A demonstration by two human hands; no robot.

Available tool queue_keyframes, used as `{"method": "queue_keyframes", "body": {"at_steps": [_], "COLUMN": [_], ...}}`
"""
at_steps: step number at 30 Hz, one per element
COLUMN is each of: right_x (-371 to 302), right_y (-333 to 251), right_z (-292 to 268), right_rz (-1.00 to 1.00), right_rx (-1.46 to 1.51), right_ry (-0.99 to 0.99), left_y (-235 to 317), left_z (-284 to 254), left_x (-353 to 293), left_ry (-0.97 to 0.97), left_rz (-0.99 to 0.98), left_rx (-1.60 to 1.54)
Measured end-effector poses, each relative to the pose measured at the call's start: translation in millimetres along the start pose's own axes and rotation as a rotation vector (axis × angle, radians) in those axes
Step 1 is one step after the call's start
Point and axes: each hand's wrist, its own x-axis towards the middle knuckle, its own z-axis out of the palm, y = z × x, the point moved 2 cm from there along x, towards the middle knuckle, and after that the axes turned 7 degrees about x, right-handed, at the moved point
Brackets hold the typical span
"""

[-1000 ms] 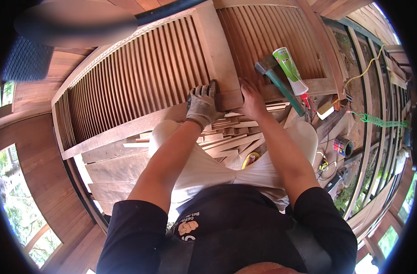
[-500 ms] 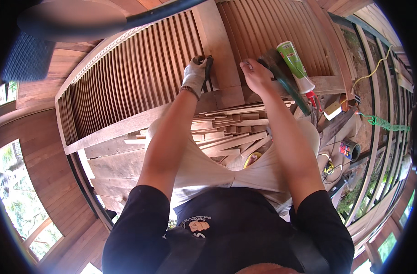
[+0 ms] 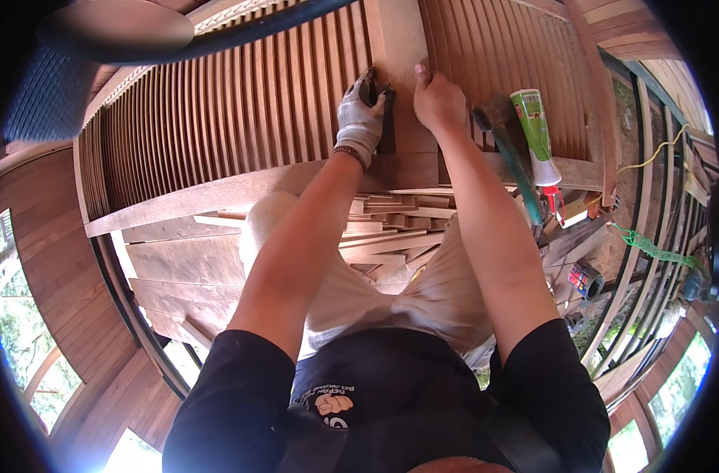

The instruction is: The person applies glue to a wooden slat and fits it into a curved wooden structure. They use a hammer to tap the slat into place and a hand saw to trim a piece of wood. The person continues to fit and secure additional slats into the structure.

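Note:
A wooden louvered panel (image 3: pixel 241 94) with many narrow slats lies across in front of me, split by a wide middle rail (image 3: pixel 399 47). My left hand (image 3: pixel 362 118), in a grey-white glove with dark fingertips, is bent closed at the last slats left of that rail. What its fingers grip there is hard to make out. Bare and curled closed, my right hand (image 3: pixel 440 101) rests at the rail's right edge with the thumb pointing away from me. Anything inside its fingers is hidden. To its right, a hammer (image 3: pixel 510 158) with a green handle lies on the panel.
Beside the hammer lies a white-and-green glue bottle (image 3: pixel 535 134) with a red cap. Loose wooden strips (image 3: pixel 395 229) are piled below the panel, between my legs. A can (image 3: pixel 586 281), a green coiled cord (image 3: pixel 651 246) and a yellow cord (image 3: pixel 660 154) are at the right.
The view has shifted, so the panel and tools sit differently in it. My right hand has moved closer to my left, onto the middle rail's edge. The left stays by the same end slats.

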Motion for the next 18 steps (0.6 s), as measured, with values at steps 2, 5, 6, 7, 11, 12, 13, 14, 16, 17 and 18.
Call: {"method": "queue_keyframes", "body": {"at_steps": [2, 5, 6, 7, 11, 12, 13, 14, 16, 17, 18], "right_x": [1.9, 3.0, 3.9, 4.3, 10.8, 14.8, 17.1, 21.9, 28.6, 33.9, 39.5], "right_y": [4.5, 6.3, 4.8, 4.5, 0.4, -6.2, -10.3, -20.0, -40.8, -47.8, -52.1], "right_z": [-1.1, -0.8, -3.1, -4.9, -7.4, -4.2, -4.9, -4.5, 2.1, 6.2, 8.4], "right_rz": [-0.024, -0.042, -0.029, -0.017, -0.033, -0.023, -0.002, -0.057, -0.151, -0.126, -0.098], "right_rx": [0.019, 0.04, 0.039, 0.038, -0.035, -0.07, -0.115, -0.156, -0.242, -0.249, -0.264], "right_ry": [0.006, -0.002, -0.007, -0.012, -0.029, -0.061, -0.091, -0.027, 0.097, 0.093, 0.092], "left_y": [-3.5, -14.8, -13.0, -10.4, -16.6, -28.6, -28.1, -27.7, -21.8, -26.3, -21.0], "left_z": [3.5, 6.7, 7.0, 7.4, 10.8, 10.5, 10.6, 9.9, 6.0, 7.8, 7.6], "left_x": [-1.6, 0.9, 2.0, 2.2, 8.5, 10.5, 9.9, 10.2, 3.3, 7.6, 6.3], "left_ry": [0.003, 0.026, 0.023, 0.02, 0.034, 0.058, 0.07, 0.065, 0.041, 0.048, 0.033], "left_rz": [-0.001, 0.036, 0.037, 0.039, 0.018, 0.024, 0.023, 0.035, 0.05, 0.076, 0.046], "left_rx": [-0.053, -0.069, -0.069, -0.069, -0.057, -0.067, -0.086, -0.105, -0.142, -0.172, -0.135]}}
